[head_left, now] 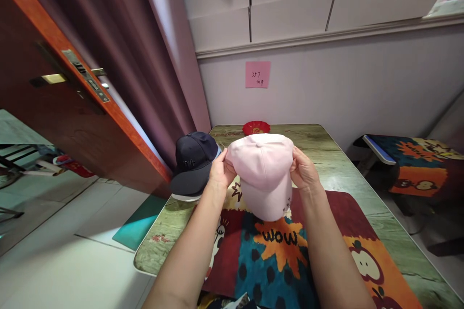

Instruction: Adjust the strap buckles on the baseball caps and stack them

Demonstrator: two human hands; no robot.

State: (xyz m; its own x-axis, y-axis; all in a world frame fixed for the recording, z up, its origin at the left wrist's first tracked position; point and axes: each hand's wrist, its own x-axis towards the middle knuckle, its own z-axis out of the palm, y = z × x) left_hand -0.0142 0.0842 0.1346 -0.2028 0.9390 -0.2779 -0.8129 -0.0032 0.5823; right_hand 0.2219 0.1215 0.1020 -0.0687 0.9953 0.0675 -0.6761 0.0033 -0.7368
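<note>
A pale pink cap (pixel 263 169) is held up over the table, its brim toward me and small dark marks at the brim's right edge. My left hand (pixel 222 172) grips the cap's left side, and my right hand (pixel 303 169) grips its right side, thumbs and fingers pinching the edge. Just left of my left hand, a dark navy cap (pixel 195 157) with small lettering sits at the table's left edge, with something light-coloured showing beneath it. The inside of the pink cap is hidden.
The wood-patterned table (pixel 308 137) carries a colourful mat (pixel 250 260) with "WOW" on it. Behind the pink cap is a red scalloped dish (pixel 255 127). A pink note (pixel 257 75) is on the wall. An open door (pixel 90 106) and curtain stand left; another covered surface (pixel 420 159) is right.
</note>
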